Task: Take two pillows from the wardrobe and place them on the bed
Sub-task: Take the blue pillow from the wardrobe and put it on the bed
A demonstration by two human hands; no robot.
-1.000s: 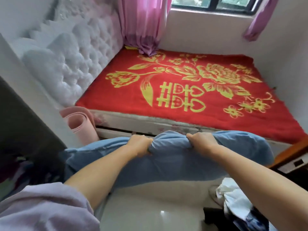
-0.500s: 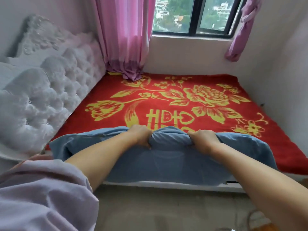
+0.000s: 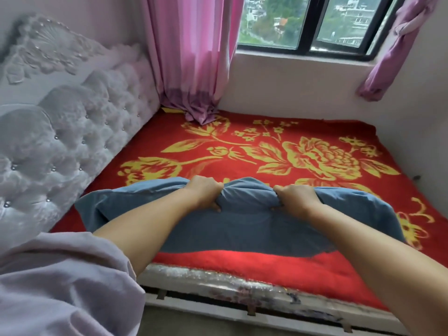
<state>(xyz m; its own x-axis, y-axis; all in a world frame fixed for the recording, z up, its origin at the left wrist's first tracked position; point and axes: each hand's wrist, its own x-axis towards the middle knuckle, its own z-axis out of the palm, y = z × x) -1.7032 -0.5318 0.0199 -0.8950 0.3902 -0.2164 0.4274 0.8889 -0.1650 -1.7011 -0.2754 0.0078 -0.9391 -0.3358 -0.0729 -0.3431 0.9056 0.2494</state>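
Note:
A long blue pillow (image 3: 242, 229) hangs over the near part of the bed (image 3: 278, 270), which is covered by a red blanket with yellow flowers. My left hand (image 3: 206, 194) and my right hand (image 3: 294, 198) both grip the pillow's bunched top edge near its middle, about a hand's width apart. The pillow's ends droop to the left and right. Whether its lower edge touches the blanket I cannot tell. Only this one pillow is in view, and the wardrobe is out of view.
A tufted white headboard (image 3: 72, 141) runs along the bed's left side. A pink curtain (image 3: 189, 57) falls onto the far left corner of the bed. A window (image 3: 310, 23) and white walls close the far and right sides. The bed frame edge (image 3: 218, 292) lies below my arms.
I have stepped closer to the bed. The pillow, held the same way in both hands, has moved forward from over the floor to above the blanket.

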